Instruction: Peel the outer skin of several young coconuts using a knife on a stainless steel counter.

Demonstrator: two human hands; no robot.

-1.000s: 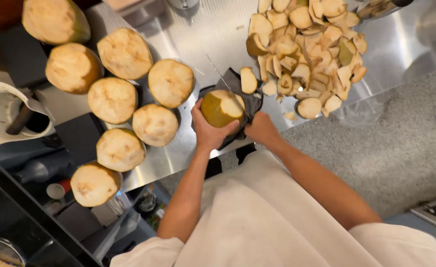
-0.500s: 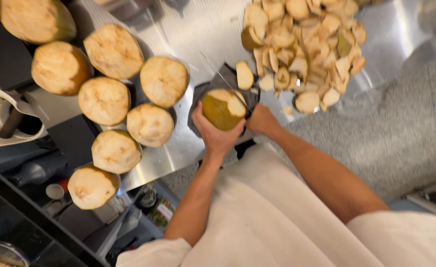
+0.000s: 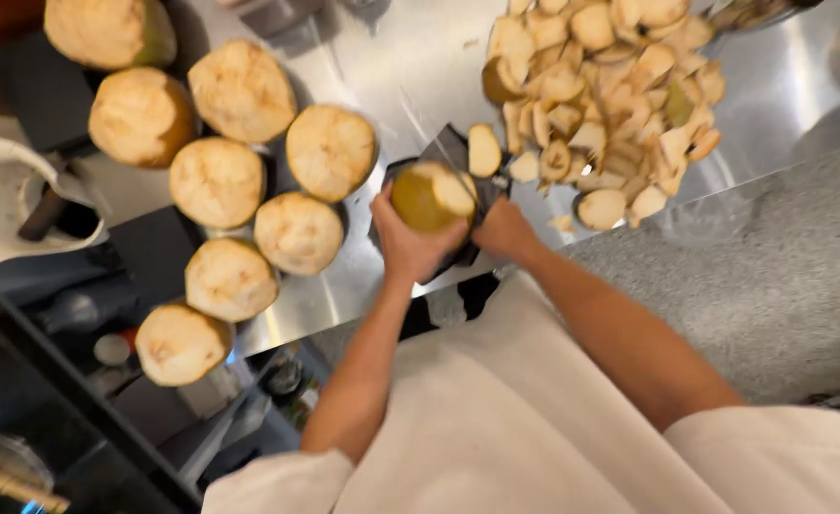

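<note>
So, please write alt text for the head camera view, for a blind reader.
A person's left hand holds a partly peeled green coconut on a dark cloth while the right hand grips a knife. Peeled coconuts sit left on the steel counter, husk pieces right.

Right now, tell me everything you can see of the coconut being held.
The coconut is a young one, partly trimmed: olive-green skin remains on its near side, while the upper and right faces are cut to pale, fibrous husk in flat facets. It sits over a dark cloth on the steel counter. The left hand cups it from below and the near side; the right hand is close against its right side, by a thin blade. Husk chips lie piled beyond it.
</note>
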